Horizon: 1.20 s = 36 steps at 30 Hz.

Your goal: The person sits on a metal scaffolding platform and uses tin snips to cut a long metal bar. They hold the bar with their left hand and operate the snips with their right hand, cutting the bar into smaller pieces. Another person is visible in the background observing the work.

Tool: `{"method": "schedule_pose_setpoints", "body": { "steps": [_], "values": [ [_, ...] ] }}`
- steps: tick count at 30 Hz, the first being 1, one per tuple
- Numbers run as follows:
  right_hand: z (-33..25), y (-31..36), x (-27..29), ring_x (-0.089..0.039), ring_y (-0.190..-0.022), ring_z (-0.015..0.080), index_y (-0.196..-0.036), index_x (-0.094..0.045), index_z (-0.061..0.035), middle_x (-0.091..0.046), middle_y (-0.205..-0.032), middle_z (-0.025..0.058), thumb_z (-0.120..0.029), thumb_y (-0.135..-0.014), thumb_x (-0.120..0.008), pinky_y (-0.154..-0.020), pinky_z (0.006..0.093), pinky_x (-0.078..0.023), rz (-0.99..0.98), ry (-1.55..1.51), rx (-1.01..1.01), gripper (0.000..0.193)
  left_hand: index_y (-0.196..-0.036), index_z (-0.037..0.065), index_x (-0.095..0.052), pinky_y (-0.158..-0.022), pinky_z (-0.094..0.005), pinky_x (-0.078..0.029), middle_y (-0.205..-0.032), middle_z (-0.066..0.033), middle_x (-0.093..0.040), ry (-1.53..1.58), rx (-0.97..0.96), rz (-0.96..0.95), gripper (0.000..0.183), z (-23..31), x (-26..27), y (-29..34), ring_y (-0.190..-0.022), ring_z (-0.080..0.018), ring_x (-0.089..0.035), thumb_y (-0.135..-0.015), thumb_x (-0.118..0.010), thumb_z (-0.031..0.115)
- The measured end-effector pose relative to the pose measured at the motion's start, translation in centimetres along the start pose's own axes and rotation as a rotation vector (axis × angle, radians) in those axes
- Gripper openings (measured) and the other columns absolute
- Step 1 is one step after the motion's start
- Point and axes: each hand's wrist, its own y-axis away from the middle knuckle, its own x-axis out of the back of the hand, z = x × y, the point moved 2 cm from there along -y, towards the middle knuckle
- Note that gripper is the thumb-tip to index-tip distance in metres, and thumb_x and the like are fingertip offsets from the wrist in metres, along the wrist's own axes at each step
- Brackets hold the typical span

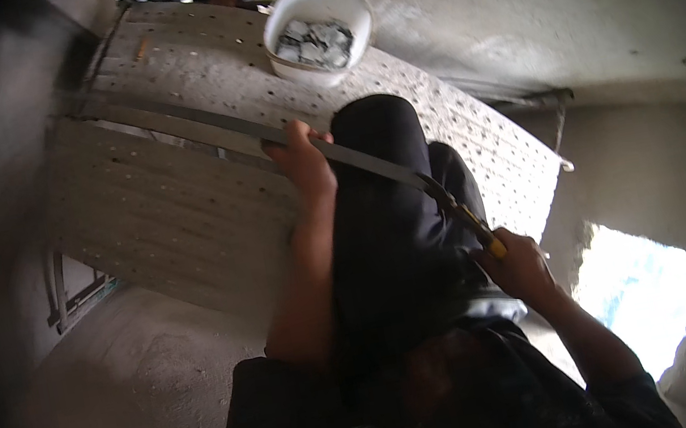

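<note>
Looks like smooth metal along the long grey strip [380,166], with a dull sheen rather than a polish. Reads as plastic at the yellow grip [497,248] of the dark tool [444,197], too small to judge for gloss. Seems to be dusty, matt metal across the perforated platform [198,52]. Appears as smooth white plastic around the bucket [307,76], with rough, matt grey lumps [319,44] inside. Shows as mostly matt black cloth on the trousers [381,198]. Looks like uneven, unpolished plaster or cement over the wall [499,6].
</note>
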Motion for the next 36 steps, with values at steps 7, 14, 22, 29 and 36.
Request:
{"method": "schedule_pose_setpoints", "body": {
  "steps": [7,14,22,29,36],
  "values": [
    [1.0,-0.7,-0.3,-0.066,-0.065,0.0373,-0.086,-0.066,-0.0027,-0.065,-0.069,0.0182,-0.035,-0.088,-0.077,-0.062,0.0445,-0.051,-0.009,-0.041,-0.007,0.034,-0.138,0.000,-0.024,-0.059,-0.0352,-0.051,-0.085,-0.0087,-0.048,-0.027,0.040,0.003,0.065,0.2,-1.7,0.8,-0.069,-0.0173,-0.049,-0.081,-0.053,0.004],
    [-0.3,-0.7,1.6,-0.069,-0.076,0.0396,-0.088,-0.064,-0.0024,-0.068,-0.078,0.0203,-0.034,-0.090,-0.075,-0.070,0.0490,-0.053,-0.100,-0.037,-0.085,0.033,-0.107,0.007,-0.040,-0.058,-0.0353,-0.050,-0.083,-0.0056,-0.045,-0.019,0.021,0.115,0.031,1.4,-3.1,2.0,-0.070,-0.0163,-0.049,-0.080,-0.054,0.001],
    [-0.4,1.5,3.6,-0.068,-0.088,0.0393,-0.107,-0.062,-0.0043,-0.067,-0.099,0.0191,-0.031,-0.090,-0.074,-0.076,0.0498,-0.054,0.136,0.319,0.269,0.034,-0.098,0.005,-0.046,-0.065,-0.0348,-0.052,-0.082,-0.0055,-0.046,0.088,0.107,0.051,0.017,2.0,-2.1,1.9,-0.070,-0.0174,-0.050,-0.085,-0.055,0.001],
    [-1.4,1.0,4.1,-0.071,-0.086,0.0370,-0.141,-0.053,-0.0051,-0.071,-0.099,0.0205,-0.035,-0.088,-0.075,-0.077,0.0461,-0.057,-0.139,0.344,0.116,0.064,-0.113,0.006,-0.041,-0.061,-0.0359,-0.053,-0.076,-0.0065,-0.048,0.016,0.051,0.059,0.037,1.6,-2.1,1.4,-0.063,-0.0206,-0.053,-0.080,-0.057,0.002],
    [-0.4,-0.7,7.6,-0.071,-0.085,0.0393,-0.145,-0.054,-0.0161,-0.071,-0.093,0.0241,-0.021,-0.092,-0.065,-0.079,0.0484,-0.057,-0.314,0.310,0.180,0.054,-0.121,0.005,-0.038,-0.063,-0.0364,-0.050,-0.084,-0.0072,-0.046,0.074,0.005,0.045,0.041,1.7,-1.8,1.9,-0.069,-0.0191,-0.049,-0.085,-0.055,0.004]
  ]
}}
